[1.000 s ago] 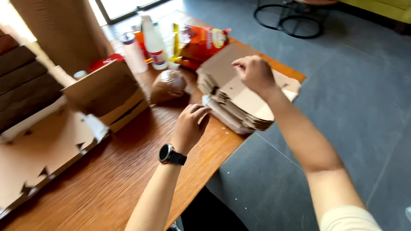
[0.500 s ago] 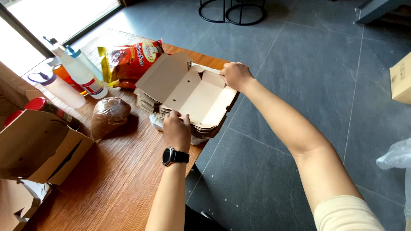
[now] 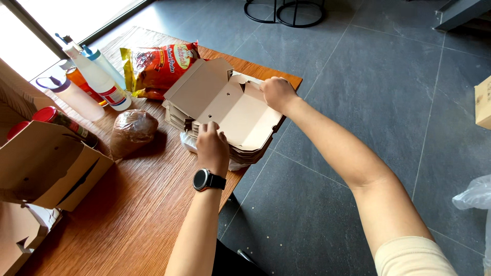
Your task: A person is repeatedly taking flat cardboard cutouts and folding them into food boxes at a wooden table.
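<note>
Head view, one moment. A flat cardboard box [image 3: 232,110] lies half unfolded on top of a stack of flat boxes [image 3: 179,118] at the far right corner of the wooden counter [image 3: 138,214].

Left hand [image 3: 211,145], black watch [image 3: 207,180] on the wrist: fingers curled over the near edge of the top box, pinching it. Right hand [image 3: 276,93]: closed on the far right flap of the same box, flap raised. Both hands have hold of the one box; its lid panel tilts up toward the left.

Around it: red and yellow snack bag [image 3: 156,69] just behind the stack. Brown wrapped lump [image 3: 132,132] beside the stack on the left. Squeeze bottles [image 3: 97,79] further left, standing upright. A folded-up open box [image 3: 48,168] sits at the counter's left side. Clear plastic wrap [image 3: 188,142] shows under the stack. Floor: grey tiles [image 3: 358,66].
</note>
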